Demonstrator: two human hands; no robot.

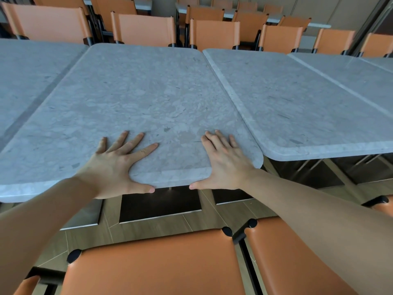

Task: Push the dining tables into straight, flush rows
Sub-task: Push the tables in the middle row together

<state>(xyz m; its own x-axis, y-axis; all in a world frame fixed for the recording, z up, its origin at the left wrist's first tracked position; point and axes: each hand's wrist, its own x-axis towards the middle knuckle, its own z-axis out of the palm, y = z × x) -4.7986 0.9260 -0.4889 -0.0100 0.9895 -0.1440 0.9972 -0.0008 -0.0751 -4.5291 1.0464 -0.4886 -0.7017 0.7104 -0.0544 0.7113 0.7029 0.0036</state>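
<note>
- Head view: the centre table (136, 99), a grey stone-pattern top with rounded corners, occupies the middle of the frame; its near edge runs just in front of the person.
- The left hand (119, 165) lies flat on the top near that edge. Its fingers (136, 140) are straight and spread on the surface; the thumb hooks over the near edge. Nothing is enclosed in the hand.
- The right hand (225, 162) lies flat near the near right corner. Its fingers are straight and close together on the surface; the thumb runs along the near edge, pointing toward the left thumb. Nothing is enclosed in the hand.
- The right table (308, 107) sits beside the centre table. Their facing edges touch or nearly touch along the seam; its near edge sits farther from the person than the centre table's.
- The left table (27, 75) is separated from the centre table by a dark gap that widens toward the person.
- A further table (350, 75) adjoins the right table on its far side.
- Orange chairs (146, 28) stand in a row behind the tables.
- Two orange chair backs (153, 265) stand at the frame bottom, below the forearms.
- Dark table bases (159, 205) rest on a wood-pattern floor (148, 231).
</note>
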